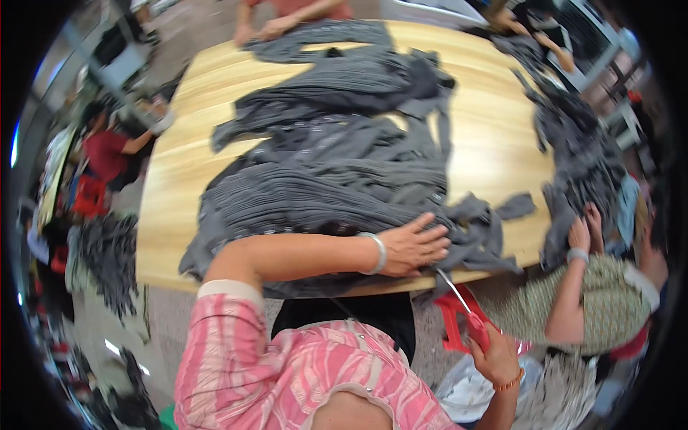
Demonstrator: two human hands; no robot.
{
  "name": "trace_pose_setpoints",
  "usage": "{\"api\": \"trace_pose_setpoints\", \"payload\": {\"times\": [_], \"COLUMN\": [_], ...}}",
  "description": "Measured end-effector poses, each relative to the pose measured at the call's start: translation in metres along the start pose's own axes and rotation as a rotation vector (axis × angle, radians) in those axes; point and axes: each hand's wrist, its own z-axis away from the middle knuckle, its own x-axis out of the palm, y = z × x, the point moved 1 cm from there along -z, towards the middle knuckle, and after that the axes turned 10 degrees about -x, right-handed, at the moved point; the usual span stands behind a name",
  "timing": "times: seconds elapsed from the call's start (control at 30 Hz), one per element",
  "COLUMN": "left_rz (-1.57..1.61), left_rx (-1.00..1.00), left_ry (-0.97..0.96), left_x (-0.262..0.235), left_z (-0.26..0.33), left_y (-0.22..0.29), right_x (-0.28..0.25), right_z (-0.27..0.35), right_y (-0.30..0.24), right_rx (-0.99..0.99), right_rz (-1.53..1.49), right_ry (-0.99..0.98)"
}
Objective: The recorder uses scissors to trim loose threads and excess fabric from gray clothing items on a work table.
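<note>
My left hand [414, 247] lies flat with its fingers spread on a dark grey ribbed garment [287, 197] at the near edge of the table. A pair of red-handled scissors [478, 330] is gripped in my right hand [498, 358], just off that edge. The long, narrow metal blade points up and left, its tip close to grey cloth below my left fingers. Whether the blades are parted is too small to tell. Narrow grey strips of the garments [476, 229] spread to the right of my left hand. More grey garments [337, 82] are layered farther back.
The garments lie on a wooden table [494, 143]. Another pile of dark garments [584, 165] runs along its right edge, where a co-worker's hands [584, 233] touch it. Across the table, another person's hands [276, 29] rest near the cloth. A red stool [450, 322] stands beside my right hand.
</note>
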Motion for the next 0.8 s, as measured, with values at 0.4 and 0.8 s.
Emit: {"api": "trace_pose_setpoints", "payload": {"times": [0.4, 0.8], "left_rz": [0.835, 0.908], "left_rx": [-0.288, -1.489], "left_ry": [0.491, 0.438], "left_x": [-0.092, -0.122], "left_z": [0.074, 0.381], "left_y": [-0.003, -0.034], "right_x": [0.011, 0.021], "right_z": [-0.063, -0.156], "right_y": [-0.016, -0.096], "right_rx": [-0.218, -0.510], "right_rz": [-0.248, -0.156], "right_ry": [0.054, -0.113]}}
